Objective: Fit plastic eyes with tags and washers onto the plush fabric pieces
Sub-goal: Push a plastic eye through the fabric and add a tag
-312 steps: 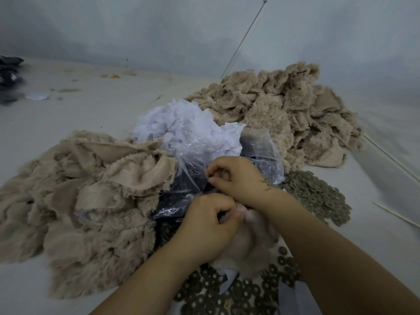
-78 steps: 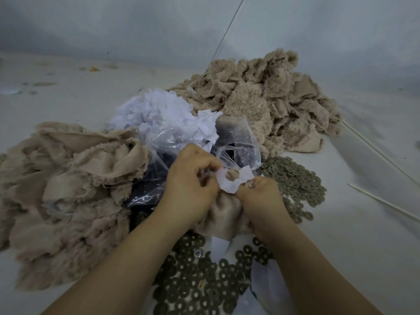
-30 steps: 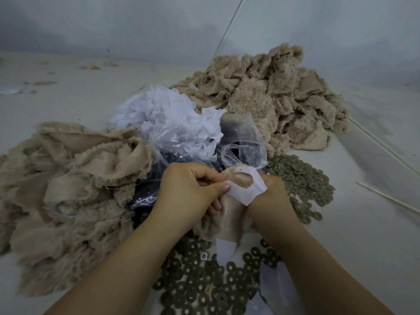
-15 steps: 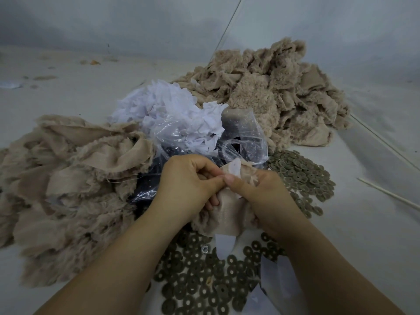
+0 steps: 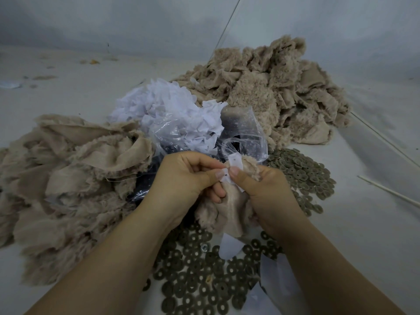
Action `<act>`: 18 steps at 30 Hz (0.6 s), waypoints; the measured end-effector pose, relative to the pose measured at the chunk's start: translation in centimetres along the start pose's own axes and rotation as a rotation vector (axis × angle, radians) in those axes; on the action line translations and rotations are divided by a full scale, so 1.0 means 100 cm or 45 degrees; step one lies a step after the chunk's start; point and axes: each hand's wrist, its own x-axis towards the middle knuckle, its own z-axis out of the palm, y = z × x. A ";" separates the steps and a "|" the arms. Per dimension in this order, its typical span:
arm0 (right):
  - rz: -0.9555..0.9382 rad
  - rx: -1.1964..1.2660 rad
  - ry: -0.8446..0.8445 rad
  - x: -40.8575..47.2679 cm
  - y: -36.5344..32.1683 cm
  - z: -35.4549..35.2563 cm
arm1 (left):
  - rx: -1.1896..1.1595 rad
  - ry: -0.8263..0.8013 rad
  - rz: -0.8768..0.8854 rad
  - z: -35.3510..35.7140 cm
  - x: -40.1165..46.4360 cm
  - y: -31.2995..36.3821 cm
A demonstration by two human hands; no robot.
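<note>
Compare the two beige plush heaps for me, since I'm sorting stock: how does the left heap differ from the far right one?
The left plush heap shows mostly smooth fabric backing; the far right plush heap shows more curly pile. The left heap lies beside the left hand; the right heap lies farther back, behind the washers. The left one spreads flatter; the right one mounds higher. Both are beige cut pieces piled loosely.

You held a beige plush piece point(image 5: 229, 214) with a white tag point(image 5: 234, 164) against it. Around you lay beige plush heaps point(image 5: 268, 87), white tags point(image 5: 172, 110) in clear plastic, and dull olive-brown washers point(image 5: 200, 276) on the pale grey surface point(image 5: 363, 223).
</note>
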 end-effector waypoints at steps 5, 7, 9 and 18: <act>-0.116 -0.140 0.052 -0.001 0.000 0.003 | 0.078 0.099 0.006 0.004 -0.002 -0.002; -0.162 -0.204 0.073 -0.002 -0.002 0.005 | 0.235 0.163 0.063 0.006 -0.002 -0.003; -0.180 -0.243 0.088 -0.002 -0.002 0.006 | 0.389 0.214 0.131 0.009 -0.003 -0.005; 0.050 0.058 0.087 -0.002 0.000 0.005 | 0.683 0.338 0.313 0.017 -0.009 -0.008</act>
